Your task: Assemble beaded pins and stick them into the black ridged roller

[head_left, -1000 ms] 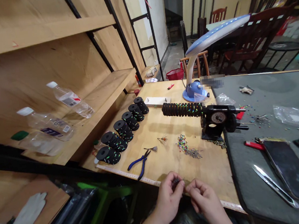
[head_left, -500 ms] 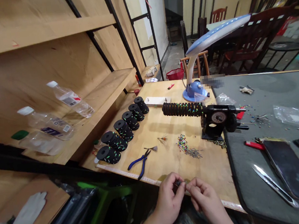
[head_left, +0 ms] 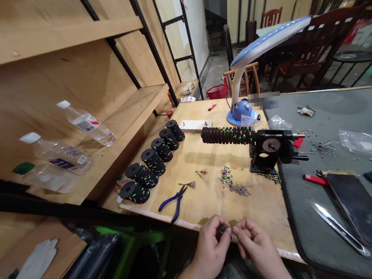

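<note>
Person's left hand [head_left: 212,247] is pinching a small dark piece [head_left: 221,228] between thumb and fingers; too small and partly hidden to ID. Right hand [head_left: 256,242] is holding its thumb and index fingertips close together just beside the left fingertips; can't tell whether it's grasping anything. Both hands are hovering at the near edge of the wooden table [head_left: 264,206], with the dark piece sitting up at the left thumb tip.

Ahead of the hands, a pile of coloured beads [head_left: 226,177] is lying on the wood, running into a heap of small metal bits [head_left: 241,190]. To the left, blue-handled pliers [head_left: 179,196] are lying near the table edge, tips pointing at two small wispy bundles, one [head_left: 191,185] just beside them and the other [head_left: 202,173] farther in.

Six black spools [head_left: 153,161] with bright flecks are standing in a row along the table's left side. Behind the beads, a black cranked device [head_left: 267,148] is carrying a ribbed black cylinder [head_left: 226,136], which is jutting left with coloured flecks along it. Blue-and-white lamp [head_left: 271,44] is arching above, its base standing behind the cylinder.

On the right, a grey mat [head_left: 310,215] is holding silver tweezers [head_left: 342,230] and two dark phones, the nearer one [head_left: 362,209] lying just beside the tweezers.
</note>
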